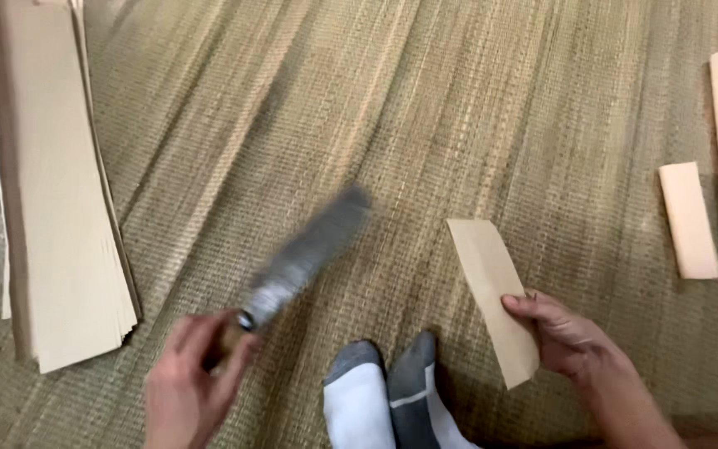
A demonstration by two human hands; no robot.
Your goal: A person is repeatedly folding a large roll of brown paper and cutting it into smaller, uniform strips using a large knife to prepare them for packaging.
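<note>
A coarse woven straw mat (425, 108) covers the floor. The left hand (189, 382) grips a motion-blurred grey tool (305, 254), perhaps a brush, fingers curled around its handle. The right hand (567, 337) pinches a flat, narrow tan paper strip (492, 291) lying on the mat, beside grey-and-white socked feet (388, 399). A stack of long tan sheets (56, 191) lies far left.

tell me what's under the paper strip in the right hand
The paper strip lies on the woven straw mat; only mat shows around its edges. The right hand pinches its lower edge. Whatever lies beneath the strip itself is covered.
</note>
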